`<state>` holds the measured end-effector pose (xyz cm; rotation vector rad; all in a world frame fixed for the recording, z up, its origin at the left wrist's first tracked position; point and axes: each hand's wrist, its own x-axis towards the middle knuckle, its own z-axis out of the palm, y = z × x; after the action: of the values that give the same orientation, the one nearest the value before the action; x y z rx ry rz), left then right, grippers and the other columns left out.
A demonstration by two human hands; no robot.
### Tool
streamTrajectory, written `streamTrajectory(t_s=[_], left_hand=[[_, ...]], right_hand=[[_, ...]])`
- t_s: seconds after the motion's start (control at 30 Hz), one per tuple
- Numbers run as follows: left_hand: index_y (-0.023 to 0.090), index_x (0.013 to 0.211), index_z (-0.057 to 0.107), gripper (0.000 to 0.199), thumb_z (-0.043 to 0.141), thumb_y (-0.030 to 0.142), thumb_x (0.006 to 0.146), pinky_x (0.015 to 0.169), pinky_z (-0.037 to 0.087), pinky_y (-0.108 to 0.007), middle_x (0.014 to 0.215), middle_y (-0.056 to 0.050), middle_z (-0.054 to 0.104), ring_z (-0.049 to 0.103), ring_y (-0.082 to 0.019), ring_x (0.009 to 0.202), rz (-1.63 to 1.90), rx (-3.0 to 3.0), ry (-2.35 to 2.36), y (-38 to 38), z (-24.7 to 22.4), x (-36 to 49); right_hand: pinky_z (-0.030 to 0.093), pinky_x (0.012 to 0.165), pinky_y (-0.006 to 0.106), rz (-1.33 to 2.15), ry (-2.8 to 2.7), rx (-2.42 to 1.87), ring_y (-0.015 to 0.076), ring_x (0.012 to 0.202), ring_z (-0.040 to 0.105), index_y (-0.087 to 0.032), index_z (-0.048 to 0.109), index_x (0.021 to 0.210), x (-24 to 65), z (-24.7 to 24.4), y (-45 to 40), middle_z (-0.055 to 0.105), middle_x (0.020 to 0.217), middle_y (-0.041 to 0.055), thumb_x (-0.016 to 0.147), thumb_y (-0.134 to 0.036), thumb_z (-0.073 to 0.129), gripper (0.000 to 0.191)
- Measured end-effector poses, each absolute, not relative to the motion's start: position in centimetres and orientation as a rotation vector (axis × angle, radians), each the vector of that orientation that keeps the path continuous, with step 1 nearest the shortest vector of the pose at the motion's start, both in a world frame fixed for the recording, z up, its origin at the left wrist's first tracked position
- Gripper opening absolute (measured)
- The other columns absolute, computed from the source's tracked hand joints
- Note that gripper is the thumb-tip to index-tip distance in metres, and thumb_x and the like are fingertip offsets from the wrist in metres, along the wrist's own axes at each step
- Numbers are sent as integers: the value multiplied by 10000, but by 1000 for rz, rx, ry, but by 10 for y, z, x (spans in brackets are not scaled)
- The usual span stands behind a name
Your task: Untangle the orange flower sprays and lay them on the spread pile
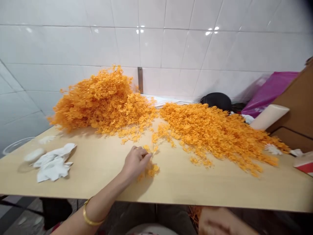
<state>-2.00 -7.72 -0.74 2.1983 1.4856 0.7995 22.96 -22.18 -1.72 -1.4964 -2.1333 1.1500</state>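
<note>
My left hand is over the middle of the table, its fingers pinched around an orange artificial flower sprig. Small blossoms stick out on both sides of the fingers. Low in the view, in front of the table's edge, my right hand is blurred and partly cut off. Thin orange-brown stems show beside it, but whether it grips them is unclear. A tall heap of orange artificial flowers stands at the back left. Flatter and wider, a second pile of orange sprigs spreads to the right.
Crumpled white tissue and a whitish rounded object lie on the table's left. Along the back right are a black rounded case, a purple bag, a pale roll and brown cardboard. A tiled wall closes the back.
</note>
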Motion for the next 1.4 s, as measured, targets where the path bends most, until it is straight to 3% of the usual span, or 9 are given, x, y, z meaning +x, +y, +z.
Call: streamTrajectory(t_s=[0.07,0.17,0.23,0.4,0.53,0.63,0.8,1.07,1.4], left_hand=[[194,520,546,205,516,328,672,596,326,-282,598,-49,543,451,-215,739,721,2217,1504,-73,-10,-12],[188,472,510,122,544,169,588,554,297,-265,548,-44,522,450,-208,701,734,2211,1537,-62,-14,-1],[181,445,479,147,517,99,561,523,281,-250,496,-20,489,442,-168,605,765,2068,1515,-49,-17,5],[170,482,438,149,534,168,596,432,252,-213,418,44,391,346,-78,415,911,1565,1349,-12,-14,16],[169,527,418,190,499,262,672,425,273,-193,441,46,410,362,-60,414,1025,1494,1327,7,2,19],[164,517,420,219,511,287,674,407,266,-185,428,39,428,373,-55,400,1069,1430,1271,14,13,20],[152,516,443,232,531,302,669,422,318,-179,449,21,481,440,-61,420,1048,1292,1122,20,6,16],[147,510,443,243,505,299,690,421,302,-188,445,25,451,394,-52,397,1035,1306,1112,27,-10,5],[169,493,419,318,464,364,740,437,294,-200,466,37,389,362,-59,432,1195,1509,1181,25,-23,15]], right_hand=[[416,783,374,953,-2084,-1554,243,981,482,-256,552,961,239,-7,-191,550,1015,77,856,-337,347,244],[305,880,475,83,-1958,-1724,320,1099,371,-195,576,934,243,6,-138,444,1190,122,802,-338,418,251],[298,894,454,-36,-1950,-1674,297,1113,366,-189,580,933,236,15,-110,437,1196,118,804,-317,402,254],[392,685,298,258,-2064,-1467,178,814,521,-192,570,764,195,35,-72,566,857,65,836,-293,332,269],[305,507,249,426,-2202,-1530,129,556,450,-179,487,573,158,24,-59,508,595,13,768,-367,443,275],[251,481,231,477,-2295,-1537,110,530,413,-174,460,562,138,4,-56,500,597,2,672,-264,536,161],[241,520,228,386,-2324,-1481,116,599,419,-168,429,559,135,-7,-44,494,607,-1,586,-31,405,141],[259,531,241,361,-2142,-1645,129,613,416,-181,425,646,143,-2,-21,489,678,18,746,-331,446,182],[332,577,236,531,-1934,-1343,118,638,439,-187,418,606,147,-15,-7,465,662,-9,684,-115,401,108]])
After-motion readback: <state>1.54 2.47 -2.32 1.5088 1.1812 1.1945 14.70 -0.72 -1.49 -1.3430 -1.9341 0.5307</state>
